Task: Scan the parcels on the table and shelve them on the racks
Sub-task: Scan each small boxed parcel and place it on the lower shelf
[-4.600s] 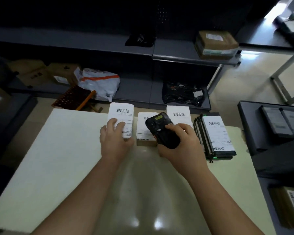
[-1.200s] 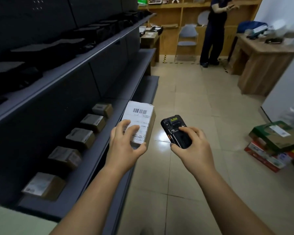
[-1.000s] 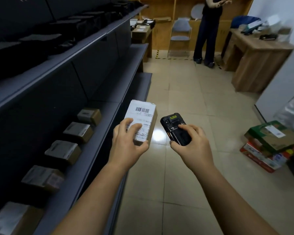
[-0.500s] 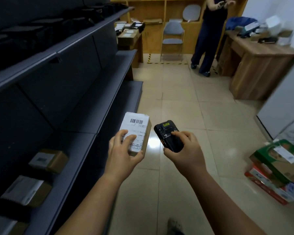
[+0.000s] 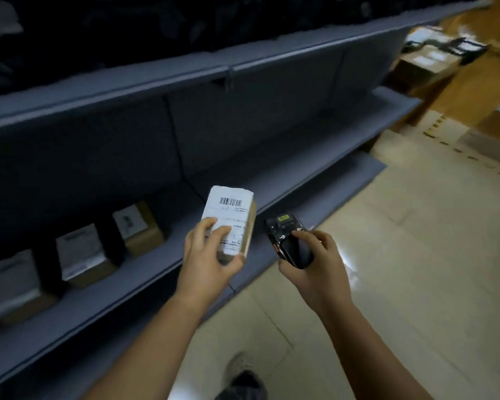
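Note:
My left hand (image 5: 207,261) grips a small cardboard parcel (image 5: 232,212) with a white barcode label facing up, held over the front edge of the lower grey rack shelf (image 5: 295,180). Fingers lie across the label and the thumb hooks under the near end. Just to its right, my right hand (image 5: 315,265) holds a black handheld scanner (image 5: 287,241), thumb on its front. Three similar labelled parcels (image 5: 83,251) stand in a row on that same shelf to the left.
A higher grey shelf (image 5: 185,79) runs across above, dark items on top of it. Beige tiled floor (image 5: 416,255) spreads to the right. Cardboard boxes (image 5: 425,57) and wooden furniture sit at the far right. My shoe (image 5: 241,376) shows at the bottom.
My view has swung left and down toward the rack; the aisle and the standing person have left the view. Both hands hold the parcel and scanner as before, now over the lower shelf's edge.

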`<act>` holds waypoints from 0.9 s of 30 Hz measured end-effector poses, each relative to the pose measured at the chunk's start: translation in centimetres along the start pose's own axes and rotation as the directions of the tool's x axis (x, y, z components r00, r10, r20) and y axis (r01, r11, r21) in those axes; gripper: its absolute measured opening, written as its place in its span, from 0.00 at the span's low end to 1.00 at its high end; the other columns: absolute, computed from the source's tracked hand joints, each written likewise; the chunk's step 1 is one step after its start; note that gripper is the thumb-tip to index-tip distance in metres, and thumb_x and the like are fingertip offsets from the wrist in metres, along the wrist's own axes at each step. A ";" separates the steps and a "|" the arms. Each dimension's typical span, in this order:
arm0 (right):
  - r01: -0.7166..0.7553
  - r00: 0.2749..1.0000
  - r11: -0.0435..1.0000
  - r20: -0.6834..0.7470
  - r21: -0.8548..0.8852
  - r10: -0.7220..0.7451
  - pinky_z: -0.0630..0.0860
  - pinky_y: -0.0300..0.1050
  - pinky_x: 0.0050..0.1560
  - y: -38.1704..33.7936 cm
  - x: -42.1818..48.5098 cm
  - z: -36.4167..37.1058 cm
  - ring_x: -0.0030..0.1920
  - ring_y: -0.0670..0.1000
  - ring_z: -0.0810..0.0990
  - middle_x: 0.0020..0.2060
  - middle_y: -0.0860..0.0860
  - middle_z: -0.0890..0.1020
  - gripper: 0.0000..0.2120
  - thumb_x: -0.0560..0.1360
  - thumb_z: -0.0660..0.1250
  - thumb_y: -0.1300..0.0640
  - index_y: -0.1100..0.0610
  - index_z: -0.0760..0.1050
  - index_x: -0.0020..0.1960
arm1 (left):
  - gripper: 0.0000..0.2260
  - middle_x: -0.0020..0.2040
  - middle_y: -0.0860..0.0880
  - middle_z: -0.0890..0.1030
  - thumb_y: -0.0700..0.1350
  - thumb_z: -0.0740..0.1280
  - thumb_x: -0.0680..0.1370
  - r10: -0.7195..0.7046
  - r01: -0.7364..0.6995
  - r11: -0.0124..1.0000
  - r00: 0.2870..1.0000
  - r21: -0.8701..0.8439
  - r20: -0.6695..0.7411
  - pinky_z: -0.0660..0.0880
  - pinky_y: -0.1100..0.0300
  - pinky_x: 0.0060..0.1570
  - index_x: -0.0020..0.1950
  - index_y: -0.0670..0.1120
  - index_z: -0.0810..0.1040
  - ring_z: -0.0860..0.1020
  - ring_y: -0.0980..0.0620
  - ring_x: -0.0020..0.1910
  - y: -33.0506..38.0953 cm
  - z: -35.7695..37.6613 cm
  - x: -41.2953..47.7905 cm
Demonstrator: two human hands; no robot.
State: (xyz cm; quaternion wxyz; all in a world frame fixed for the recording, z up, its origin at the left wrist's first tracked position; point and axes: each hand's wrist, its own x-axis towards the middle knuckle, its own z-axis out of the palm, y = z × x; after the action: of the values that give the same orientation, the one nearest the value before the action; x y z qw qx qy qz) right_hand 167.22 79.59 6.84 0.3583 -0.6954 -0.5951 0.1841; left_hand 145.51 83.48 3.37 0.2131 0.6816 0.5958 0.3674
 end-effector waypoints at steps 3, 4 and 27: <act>0.044 0.992 0.999 0.121 0.009 -0.045 0.72 0.37 0.49 0.8 5.7 3.5 0.51 0.43 0.76 0.58 0.41 0.74 0.26 0.62 0.77 0.53 0.44 0.78 0.60 | 0.23 0.70 0.53 0.65 0.51 0.74 0.69 -0.132 0.138 0.989 0.987 0.051 -0.095 0.65 0.56 0.63 0.63 0.49 0.76 0.62 0.49 0.68 -3.6 1.3 2.5; 0.056 0.986 0.998 0.156 0.007 -0.056 0.72 0.37 0.49 1.1 7.4 4.5 0.51 0.42 0.76 0.58 0.41 0.74 0.26 0.62 0.76 0.52 0.44 0.78 0.60 | 0.24 0.70 0.53 0.65 0.52 0.73 0.69 -0.167 0.175 0.982 0.979 0.064 -0.117 0.66 0.55 0.63 0.63 0.49 0.77 0.63 0.48 0.67 -4.5 1.9 3.3; 0.271 0.743 0.956 0.608 0.109 -0.280 0.72 0.40 0.55 11.2 26.6 16.9 0.55 0.43 0.74 0.61 0.42 0.72 0.27 0.65 0.77 0.51 0.47 0.77 0.63 | 0.22 0.67 0.49 0.69 0.51 0.77 0.68 -0.500 0.654 0.730 0.708 0.197 -0.499 0.72 0.44 0.62 0.60 0.48 0.78 0.66 0.43 0.65 -13.1 14.2 12.1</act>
State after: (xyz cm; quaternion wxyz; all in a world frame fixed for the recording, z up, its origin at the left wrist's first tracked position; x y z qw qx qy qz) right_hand 169.48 109.48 -8.07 0.1718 -0.4988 -0.7740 0.3502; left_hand 147.89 99.94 -12.24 0.0595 0.3892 0.8689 0.2998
